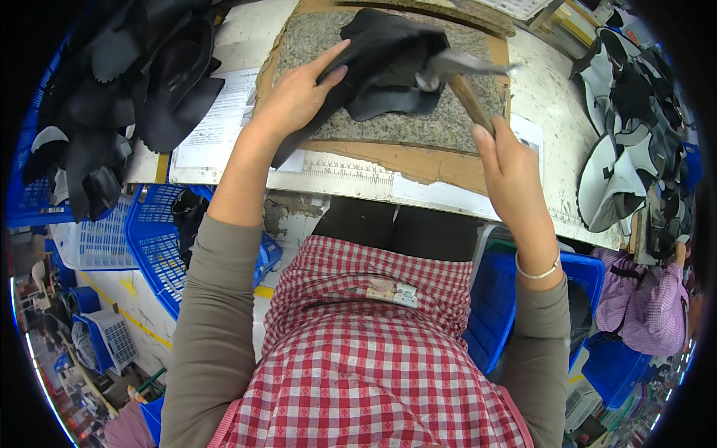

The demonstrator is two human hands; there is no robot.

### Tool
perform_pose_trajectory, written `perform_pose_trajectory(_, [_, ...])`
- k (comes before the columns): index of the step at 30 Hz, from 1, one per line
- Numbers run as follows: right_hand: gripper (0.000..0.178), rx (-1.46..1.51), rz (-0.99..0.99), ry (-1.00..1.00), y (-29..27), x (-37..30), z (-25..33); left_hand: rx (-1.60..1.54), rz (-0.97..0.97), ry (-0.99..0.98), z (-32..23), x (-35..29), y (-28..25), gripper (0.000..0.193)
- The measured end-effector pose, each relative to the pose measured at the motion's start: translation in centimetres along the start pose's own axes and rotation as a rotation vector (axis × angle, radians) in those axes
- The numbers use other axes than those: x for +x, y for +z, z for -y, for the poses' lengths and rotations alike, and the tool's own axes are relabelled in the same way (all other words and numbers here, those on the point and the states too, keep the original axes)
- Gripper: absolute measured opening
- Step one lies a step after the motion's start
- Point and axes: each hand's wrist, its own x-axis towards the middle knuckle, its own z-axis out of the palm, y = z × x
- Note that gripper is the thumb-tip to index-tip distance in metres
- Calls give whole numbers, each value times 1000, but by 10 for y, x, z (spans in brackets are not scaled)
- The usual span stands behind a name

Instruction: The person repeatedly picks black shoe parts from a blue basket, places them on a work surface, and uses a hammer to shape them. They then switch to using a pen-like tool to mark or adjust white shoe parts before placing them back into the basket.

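Observation:
My right hand [511,160] is wrapped round the wooden handle of a hammer [469,104]. Its metal head, partly smeared by motion, is over the right part of a black leather shoe upper [385,48]. The upper lies folded on a speckled stone slab [478,112]. With thumb and fingers, my left hand [302,93] grips the upper's left edge, and a strip of it hangs down beside my wrist toward the table's front edge. Whether the hammer face touches the leather, I cannot tell.
Black shoe uppers [160,82] are heaped at the left, and white-and-black uppers [624,149] at the right. A printed sheet [216,123] lies left of the slab; a ruler strip [351,168] runs along the front edge. Blue baskets [153,231] stand below. Another person [646,295] is at the right.

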Motion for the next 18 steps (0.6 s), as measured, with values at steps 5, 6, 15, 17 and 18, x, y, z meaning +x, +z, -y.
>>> perform_pose_trajectory(5, [36, -292, 187, -76, 15, 44, 27, 165, 88, -103, -20, -7, 8, 53])
perform_pose_trajectory(6, [36, -292, 156, -58, 13, 43, 26, 158, 71, -113, -24, -9, 8, 54])
perform_pose_trajectory(15, [37, -208, 91, -78, 19, 28, 3, 90, 163, -171, -16, -6, 16, 52])
perform_pose_trajectory(17, [38, -201, 76, 64, 8, 31, 17, 69, 137, -134, -13, -5, 17, 52])
perform_pose_trajectory(18, [40, -94, 21, 116, 9, 33, 28, 51, 74, -114, -12, -4, 17, 53])
